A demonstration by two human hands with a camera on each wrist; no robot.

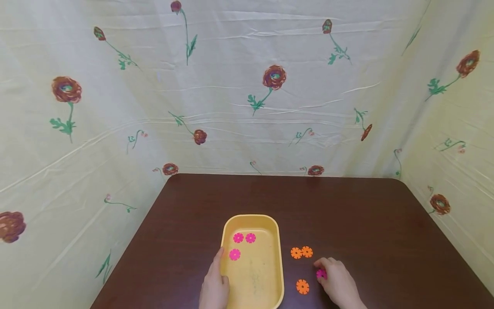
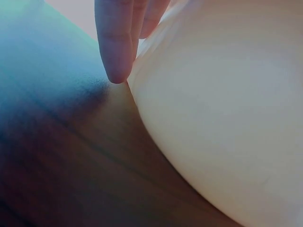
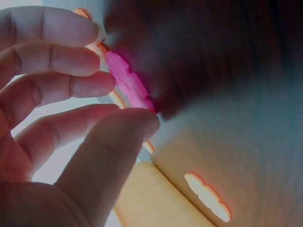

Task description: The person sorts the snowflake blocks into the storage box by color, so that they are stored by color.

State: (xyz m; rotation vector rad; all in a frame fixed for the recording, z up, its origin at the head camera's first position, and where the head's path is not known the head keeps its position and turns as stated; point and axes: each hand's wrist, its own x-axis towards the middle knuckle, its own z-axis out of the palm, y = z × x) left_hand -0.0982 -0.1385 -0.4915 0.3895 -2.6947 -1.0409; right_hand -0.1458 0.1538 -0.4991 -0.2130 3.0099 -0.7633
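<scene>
- Fingers point(image 3: 71, 61) of the right hand point(image 1: 337, 281) curl around a pink disc point(image 1: 321, 274), with the thumb closing from below; the right wrist view shows the fingertips and thumb pinching its notched edge.
- From the head view only a sliver of that pink disc peeks out beside the knuckles, just above the table point(image 1: 366, 214); whether it touches the wood I cannot tell.
- Left hand point(image 1: 214, 287) lies against the left wall of the yellow tray point(image 1: 279, 257), fingers straight and together, thumb pointing up along the rim.
- In the left wrist view one fingertip point(image 2: 116, 56) rests against the tray's outer wall where it meets the table; the other fingers are cut off at the top edge, and the tray is a pale blur.
- Three pink discs lie inside the tray near its far end: two side by side point(image 1: 244, 237), one nearer the left wall point(image 1: 234, 254).
- Three orange discs sit on the table right of the tray: a touching pair point(image 1: 301, 252) and a single one point(image 1: 302, 286) just beside the right hand.
- Both forearms are cut off by the bottom edge, as is the tray's near end.
- Orange shapes in the right wrist view are smeared and partly hidden behind the fingers.
- Flowered cloth point(image 1: 247, 86) hangs behind and at both sides.
</scene>
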